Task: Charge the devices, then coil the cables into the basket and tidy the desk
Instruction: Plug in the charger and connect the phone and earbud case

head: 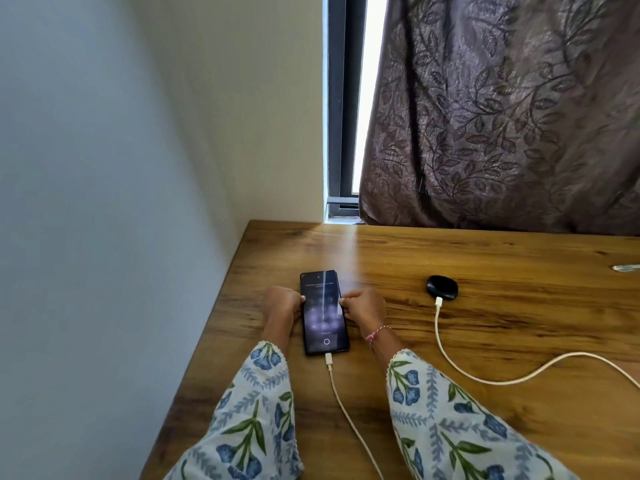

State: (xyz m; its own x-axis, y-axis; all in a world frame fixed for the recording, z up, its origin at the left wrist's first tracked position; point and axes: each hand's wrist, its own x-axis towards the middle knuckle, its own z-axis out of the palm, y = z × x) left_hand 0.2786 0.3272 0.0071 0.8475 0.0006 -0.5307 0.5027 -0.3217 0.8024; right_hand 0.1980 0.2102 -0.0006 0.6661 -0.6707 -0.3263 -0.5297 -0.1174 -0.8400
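A black phone [323, 313] lies flat on the wooden desk [485, 334] with its lock screen lit. A white cable [341, 407] is plugged into its near end and runs toward me. My left hand [282, 304] grips the phone's left edge with curled fingers. My right hand [363, 308] grips its right edge the same way. To the right sits a black earbud case [441, 287] with a second white cable [485, 372] plugged in, trailing off the right side.
A wall runs along the desk's left edge. A patterned brown curtain [502, 116] hangs behind the desk, beside a window strip. A small pale object [625, 268] lies at the far right edge of view.
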